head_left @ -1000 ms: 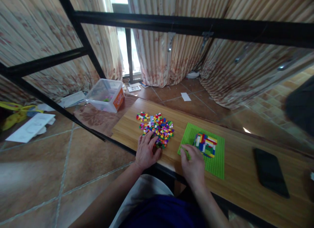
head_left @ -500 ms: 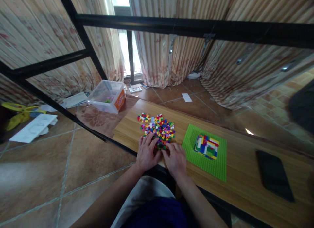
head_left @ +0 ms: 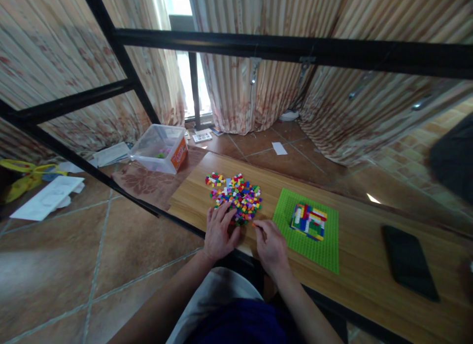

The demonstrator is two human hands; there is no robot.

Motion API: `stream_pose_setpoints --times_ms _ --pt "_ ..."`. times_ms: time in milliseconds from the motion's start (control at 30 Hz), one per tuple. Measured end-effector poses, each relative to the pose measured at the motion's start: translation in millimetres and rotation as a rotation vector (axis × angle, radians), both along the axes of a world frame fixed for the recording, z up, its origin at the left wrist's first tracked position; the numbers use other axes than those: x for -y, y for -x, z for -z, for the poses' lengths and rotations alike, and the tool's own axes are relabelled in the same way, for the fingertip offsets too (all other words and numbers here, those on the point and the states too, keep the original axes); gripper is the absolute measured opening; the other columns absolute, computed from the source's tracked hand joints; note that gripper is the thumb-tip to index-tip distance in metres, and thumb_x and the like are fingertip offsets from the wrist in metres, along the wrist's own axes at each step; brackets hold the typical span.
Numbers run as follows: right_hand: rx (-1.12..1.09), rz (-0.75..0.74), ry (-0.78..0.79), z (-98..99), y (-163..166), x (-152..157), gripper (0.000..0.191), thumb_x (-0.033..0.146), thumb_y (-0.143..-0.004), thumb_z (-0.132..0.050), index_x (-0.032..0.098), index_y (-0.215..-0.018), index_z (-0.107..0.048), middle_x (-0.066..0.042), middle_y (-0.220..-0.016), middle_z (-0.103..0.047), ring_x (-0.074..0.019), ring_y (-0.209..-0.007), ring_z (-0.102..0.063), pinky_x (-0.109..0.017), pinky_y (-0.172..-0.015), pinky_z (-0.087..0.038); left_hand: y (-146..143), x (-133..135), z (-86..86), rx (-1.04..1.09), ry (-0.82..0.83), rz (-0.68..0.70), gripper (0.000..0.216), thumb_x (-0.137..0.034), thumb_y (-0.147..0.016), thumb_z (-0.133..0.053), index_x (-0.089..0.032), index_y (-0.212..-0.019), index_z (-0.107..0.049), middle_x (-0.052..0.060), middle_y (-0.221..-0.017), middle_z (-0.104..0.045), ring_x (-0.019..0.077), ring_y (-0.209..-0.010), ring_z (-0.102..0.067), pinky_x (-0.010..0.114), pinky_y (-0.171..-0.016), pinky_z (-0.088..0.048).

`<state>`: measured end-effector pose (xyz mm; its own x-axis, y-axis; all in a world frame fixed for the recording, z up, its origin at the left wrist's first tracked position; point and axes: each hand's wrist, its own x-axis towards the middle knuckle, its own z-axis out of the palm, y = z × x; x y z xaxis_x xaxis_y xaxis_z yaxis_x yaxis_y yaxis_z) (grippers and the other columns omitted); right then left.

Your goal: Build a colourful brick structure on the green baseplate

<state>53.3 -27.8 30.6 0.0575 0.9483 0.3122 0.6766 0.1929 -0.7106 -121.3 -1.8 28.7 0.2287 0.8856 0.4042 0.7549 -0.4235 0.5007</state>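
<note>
A heap of small coloured toy bricks [head_left: 242, 193] lies on the wooden table [head_left: 354, 255]. My left hand [head_left: 220, 231] rests at the near left edge of the heap, its fingers stretched out over the bricks. Just right of the heap, my right hand [head_left: 271, 246] is closed in a pinch, with a small orange brick [head_left: 254, 224] at its fingertips. Beyond that hand lies a green baseplate [head_left: 281, 211]. On the baseplate stands a low, many-coloured block of joined bricks [head_left: 309, 222].
A dark phone-like slab [head_left: 409, 261] lies at the table's right. Past the table's far left end, a clear plastic box [head_left: 153, 147] with a few pieces stands on a mat. A black metal frame [head_left: 221, 40] crosses in front of the curtains [head_left: 251, 97].
My right hand has drawn back rightward from the heap with an orange brick pinched in it. My left hand has stayed at the heap. The view has shifted slightly.
</note>
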Motion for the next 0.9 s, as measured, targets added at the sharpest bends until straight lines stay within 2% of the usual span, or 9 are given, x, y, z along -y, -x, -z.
stream_pose_setpoints --times_ms 67,167,300,367,633,800,900 --pt "-0.180 -0.009 0.071 -5.8 -2 6 0.021 0.024 -0.092 -0.046 0.020 -0.102 -0.065 -0.007 -0.099 -0.068 -0.0178 -0.092 -0.063 -0.033 -0.084 -0.050 0 4 -3.2 0.078 -0.036 0.004 0.040 -0.026 -0.085 -0.059 -0.021 -0.124 -0.056 0.013 -0.137 -0.054 0.0285 -0.127 -0.048 0.054 -0.111 -0.024" --pt "-0.349 -0.019 0.179 -13.2 -4 15 0.023 0.027 -0.089 -0.051 0.021 -0.108 -0.063 -0.006 -0.099 -0.067 -0.0172 -0.091 -0.064 -0.033 -0.085 -0.052 -9 13 -11.2 0.182 -0.017 0.117 0.037 -0.027 -0.088 -0.058 -0.021 -0.124 -0.056 0.011 -0.127 -0.061 0.0256 -0.120 -0.053 0.048 -0.106 -0.035" --pt "-0.421 -0.038 0.221 -18.8 -7 26 0.025 0.026 -0.086 -0.053 0.022 -0.109 -0.063 -0.004 -0.099 -0.066 -0.0170 -0.093 -0.064 -0.033 -0.088 -0.051 -30 26 -18.9 0.323 0.141 0.290 0.024 -0.024 -0.094 -0.051 -0.021 -0.116 -0.061 0.008 -0.110 -0.067 0.0200 -0.106 -0.060 0.035 -0.093 -0.047" --pt "-0.441 -0.015 0.214 -20.4 -9 31 0.026 0.025 -0.086 -0.054 0.023 -0.110 -0.063 -0.003 -0.098 -0.066 -0.0166 -0.093 -0.065 -0.032 -0.087 -0.052 -39 30 -20.4 0.391 0.234 0.324 0.021 -0.023 -0.095 -0.049 -0.022 -0.109 -0.064 0.006 -0.103 -0.069 0.0179 -0.099 -0.063 0.031 -0.089 -0.049" --pt "-0.499 0.115 0.170 -22.0 -22 45 0.025 0.027 -0.085 -0.055 0.022 -0.107 -0.065 -0.005 -0.099 -0.069 -0.0179 -0.093 -0.067 -0.034 -0.087 -0.053 -63 37 -21.5 0.575 0.514 0.260 0.015 -0.028 -0.091 -0.057 -0.019 -0.092 -0.069 0.001 -0.083 -0.071 0.0149 -0.077 -0.065 0.024 -0.071 -0.050" --pt "-0.389 0.185 0.145 -24.5 -31 53 0.024 0.029 -0.086 -0.055 0.022 -0.105 -0.067 -0.006 -0.098 -0.071 -0.0189 -0.090 -0.068 -0.035 -0.085 -0.054 -82 41 -13.1 0.610 0.572 0.231 0.016 -0.029 -0.088 -0.059 -0.018 -0.087 -0.070 0.002 -0.081 -0.072 0.0155 -0.076 -0.066 0.024 -0.071 -0.051" --pt "-0.346 0.247 0.091 -24.2 -45 51 0.025 0.031 -0.086 -0.054 0.021 -0.105 -0.068 -0.008 -0.098 -0.071 -0.0196 -0.088 -0.069 -0.037 -0.082 -0.056 -88 37 -10.8 0.598 0.542 0.222 0.016 -0.030 -0.088 -0.059 -0.018 -0.088 -0.070 0.002 -0.079 -0.072 0.0159 -0.073 -0.067 0.025 -0.068 -0.052"
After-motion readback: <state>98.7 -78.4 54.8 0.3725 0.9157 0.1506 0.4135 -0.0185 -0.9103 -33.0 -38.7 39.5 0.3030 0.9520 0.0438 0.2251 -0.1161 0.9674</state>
